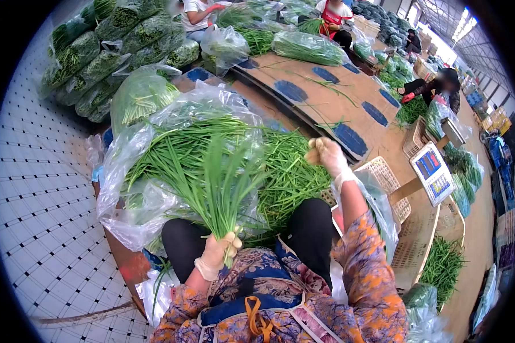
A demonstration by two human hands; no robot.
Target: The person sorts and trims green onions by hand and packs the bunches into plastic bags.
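Green and long-leaved, the bunch [220,194] was in the left hand [215,252], whose gloved fingers wrapped snugly round its low end by the left knee [180,240]. It seemed best to grip low and keep the stems lined up — firm, but not so tight that they got squashed. Just past it, more long leaves [174,151] lay on a clear plastic bag [117,177], beside a loose pile [292,171]. The right hand [331,155] was up with bent fingers — I could not tell if it pinched anything. Farther right, a scale [434,172] had blue marks too small to read.
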